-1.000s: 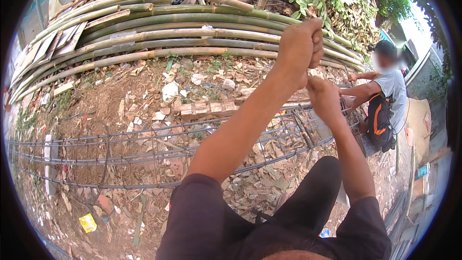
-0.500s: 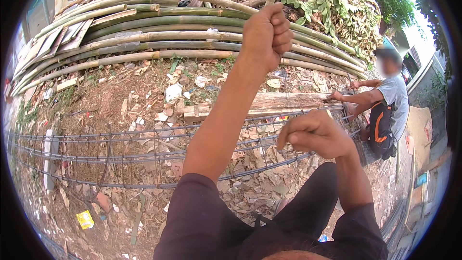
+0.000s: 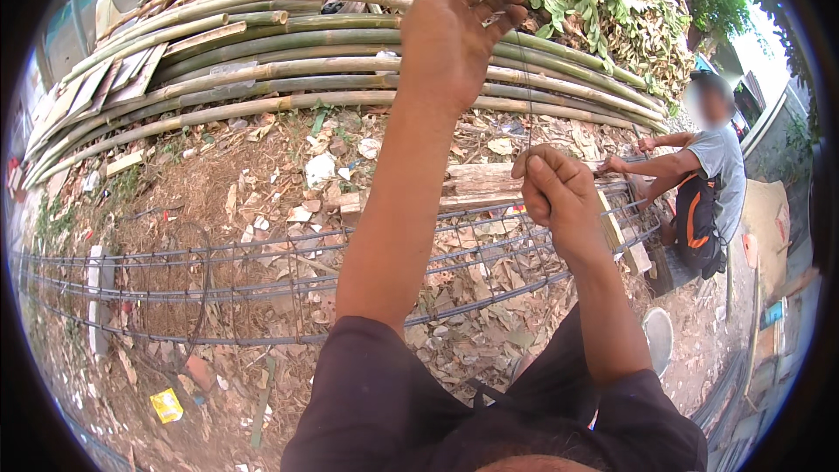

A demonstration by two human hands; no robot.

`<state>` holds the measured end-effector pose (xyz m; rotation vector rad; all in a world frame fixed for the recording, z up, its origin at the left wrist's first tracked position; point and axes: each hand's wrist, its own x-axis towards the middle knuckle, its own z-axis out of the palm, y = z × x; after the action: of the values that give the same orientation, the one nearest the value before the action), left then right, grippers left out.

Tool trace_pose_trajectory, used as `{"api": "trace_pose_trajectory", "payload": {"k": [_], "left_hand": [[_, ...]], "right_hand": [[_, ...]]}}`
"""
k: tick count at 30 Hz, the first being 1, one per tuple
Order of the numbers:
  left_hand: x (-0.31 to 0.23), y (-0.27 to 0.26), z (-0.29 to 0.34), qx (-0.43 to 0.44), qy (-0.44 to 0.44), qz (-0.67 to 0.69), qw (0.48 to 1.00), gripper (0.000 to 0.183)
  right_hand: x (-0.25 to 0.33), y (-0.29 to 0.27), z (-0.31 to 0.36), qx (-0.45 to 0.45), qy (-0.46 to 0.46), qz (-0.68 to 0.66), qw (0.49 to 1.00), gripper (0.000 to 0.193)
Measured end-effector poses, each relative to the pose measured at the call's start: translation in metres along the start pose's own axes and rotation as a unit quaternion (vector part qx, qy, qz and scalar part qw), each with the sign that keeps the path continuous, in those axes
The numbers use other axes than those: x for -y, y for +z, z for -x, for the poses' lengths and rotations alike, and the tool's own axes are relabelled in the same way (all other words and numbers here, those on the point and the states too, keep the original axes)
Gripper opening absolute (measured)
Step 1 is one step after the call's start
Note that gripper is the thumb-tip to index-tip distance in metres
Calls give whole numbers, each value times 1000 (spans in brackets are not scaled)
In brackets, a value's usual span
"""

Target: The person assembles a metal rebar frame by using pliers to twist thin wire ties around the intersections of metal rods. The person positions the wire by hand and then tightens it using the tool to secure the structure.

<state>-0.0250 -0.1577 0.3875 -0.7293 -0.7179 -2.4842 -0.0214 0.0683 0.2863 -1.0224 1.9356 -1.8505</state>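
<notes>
My left hand (image 3: pixel 454 39) is raised high in front of the bamboo poles, its fingers apart and holding nothing I can see. Lower and to the right, my right hand (image 3: pixel 559 192) is closed in a pinch on a thin dark wire (image 3: pixel 530 105). That wire runs up from the pinch to beside my left hand's fingers; its upper end is hard to make out. Below both hands lies a long cage of steel rebar (image 3: pixel 262 293), made of lengthwise bars with square ties. My right hand is above the cage's right part.
Bamboo poles (image 3: pixel 262 105) lie stacked beyond the cage, near cut leafy branches (image 3: pixel 603 26). A wooden beam (image 3: pixel 481 183) rests behind the cage. At the right end, another person (image 3: pixel 721 166) crouches with both hands near the bars. A pale block (image 3: pixel 98 297) lies at the cage's left.
My left hand has opened from a fist and shifted left and up. My right hand has risen slightly and closed into a pinch, with the wire now showing above it.
</notes>
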Motion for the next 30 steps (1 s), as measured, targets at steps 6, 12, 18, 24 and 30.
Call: {"api": "trace_pose_trajectory", "payload": {"k": [6, 12, 18, 24, 30], "left_hand": [[84, 15, 13, -36, -107, -259, 959, 42], [96, -1, 6, -50, 38, -365, 929, 42], [67, -20, -4, -145, -128, -134, 972, 43], [38, -43, -16, -130, -103, -53, 985, 41], [34, -67, -21, -245, -74, -103, 961, 41]], "right_hand": [[-4, 2, -14, -36, 35, 30, 998, 26], [0, 8, 3, -72, -76, 266, 958, 18], [17, -35, 5, -219, -237, 518, 793, 10], [-35, -30, 21, -191, -73, 479, 854, 16], [-11, -28, 33, -138, -318, 528, 775, 21]]}}
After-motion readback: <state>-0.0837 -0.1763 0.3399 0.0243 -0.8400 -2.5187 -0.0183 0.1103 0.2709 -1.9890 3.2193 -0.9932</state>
